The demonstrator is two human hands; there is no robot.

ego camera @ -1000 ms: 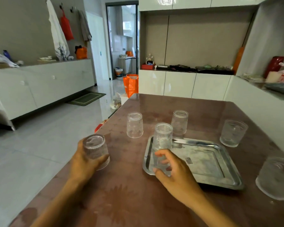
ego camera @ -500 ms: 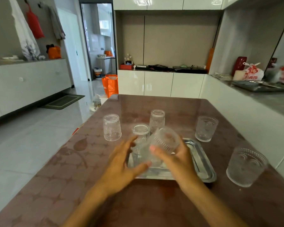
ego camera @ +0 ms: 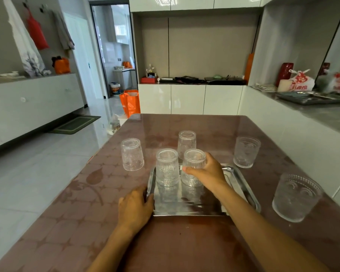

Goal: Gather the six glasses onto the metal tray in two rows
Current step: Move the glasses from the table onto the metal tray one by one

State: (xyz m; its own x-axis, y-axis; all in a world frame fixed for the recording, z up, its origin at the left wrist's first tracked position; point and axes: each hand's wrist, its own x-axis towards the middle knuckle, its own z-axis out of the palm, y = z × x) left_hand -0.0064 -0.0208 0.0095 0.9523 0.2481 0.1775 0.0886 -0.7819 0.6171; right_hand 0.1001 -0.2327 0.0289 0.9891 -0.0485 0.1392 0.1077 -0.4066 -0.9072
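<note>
Glass everywhere on a brown patterned desk (ego camera: 185, 252), six pieces in all. Far left, one upside-down glass (ego camera: 132, 154) on the desk, off the tray. Next, left hand (ego camera: 135, 208) pressed flat against the near left rim of the metal tray (ego camera: 241, 185), fingers on the edge, gripping no glass. On the tray's far left part, two upside-down ribbed glasses just beside each other: a free-standing one (ego camera: 167, 169), then a second one (ego camera: 193, 168) clasped from the right side by the right hand (ego camera: 207, 170), thumb in front. Behind these two, another upside-down glass (ego camera: 187, 141) on the desk, just past the tray's far edge. Right of the tray, an upright glass (ego camera: 246, 152) on the desk, apart from the tray. Far right and nearer, a last upright glass (ego camera: 294, 197), also on the desk, close to the tray's right rim but not touching.
</note>
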